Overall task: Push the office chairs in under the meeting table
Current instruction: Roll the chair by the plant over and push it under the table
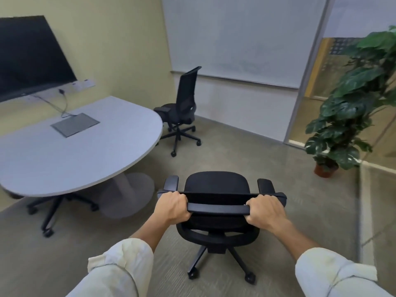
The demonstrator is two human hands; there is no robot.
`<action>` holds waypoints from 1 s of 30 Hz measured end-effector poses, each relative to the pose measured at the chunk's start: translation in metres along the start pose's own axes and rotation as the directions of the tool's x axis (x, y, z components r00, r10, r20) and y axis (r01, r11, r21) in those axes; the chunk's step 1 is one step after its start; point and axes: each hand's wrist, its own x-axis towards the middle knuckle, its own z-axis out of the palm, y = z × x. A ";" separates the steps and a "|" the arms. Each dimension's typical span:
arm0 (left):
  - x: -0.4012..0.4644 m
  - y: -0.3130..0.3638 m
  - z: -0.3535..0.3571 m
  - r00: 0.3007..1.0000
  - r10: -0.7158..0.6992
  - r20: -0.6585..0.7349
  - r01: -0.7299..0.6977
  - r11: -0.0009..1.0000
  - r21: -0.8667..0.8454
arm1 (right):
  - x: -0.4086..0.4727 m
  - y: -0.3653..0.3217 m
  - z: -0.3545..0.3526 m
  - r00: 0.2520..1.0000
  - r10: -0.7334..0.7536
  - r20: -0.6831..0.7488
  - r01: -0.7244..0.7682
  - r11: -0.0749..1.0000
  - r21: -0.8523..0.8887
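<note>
A: Two hands are gripping the near chair in the head view. The left hand is wrapping its fingers around the left end of the top bar of the backrest, and the right hand is closing around the right end of the same bar. Both sleeves are rolled up and pale.

B: Where is this chair standing?

A: It is standing on the carpet, near the camera, to the right of the meeting table and apart from its rounded edge. Its seat is facing away from the person.

B: Are other chairs showing?

A: Yes. A far chair is standing at the far right end of the table, with one armrest just beside the table edge. Under the near left side of the table, only the wheeled base of a third chair is showing.

B: What else is there?

A: A dark screen is hanging on the left wall, and a potted plant is standing at the right.
</note>
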 end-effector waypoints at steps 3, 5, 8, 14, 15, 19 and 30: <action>-0.009 -0.027 0.004 0.996 -0.090 0.008 0.090 0.996 0.022 | 0.025 -0.022 -0.001 0.997 -0.080 -0.006 0.080 0.997 0.017; -0.014 -0.046 0.006 0.988 -0.156 0.006 0.156 0.987 0.045 | 0.043 -0.038 -0.001 0.991 -0.134 -0.007 0.134 0.991 0.022; -0.019 -0.074 0.009 0.969 -0.246 0.009 0.245 0.968 0.054 | 0.072 -0.060 -0.001 0.975 -0.221 -0.006 0.221 0.975 0.039; -0.018 -0.118 0.018 0.934 -0.356 -0.043 0.358 0.925 0.126 | 0.142 -0.090 -0.011 0.912 -0.409 0.038 0.408 0.912 0.030; -0.018 -0.124 0.019 0.928 -0.369 -0.049 0.372 0.919 0.132 | 0.154 -0.096 -0.012 0.901 -0.431 0.051 0.429 0.902 0.041; -0.017 -0.153 0.021 0.892 -0.446 -0.072 0.452 0.885 0.114 | 0.200 -0.121 -0.018 0.853 -0.501 0.147 0.496 0.865 0.075; -0.011 -0.203 0.012 0.812 -0.583 -0.026 0.583 0.810 0.058 | 0.283 -0.176 -0.018 0.798 -0.595 0.094 0.597 0.802 0.006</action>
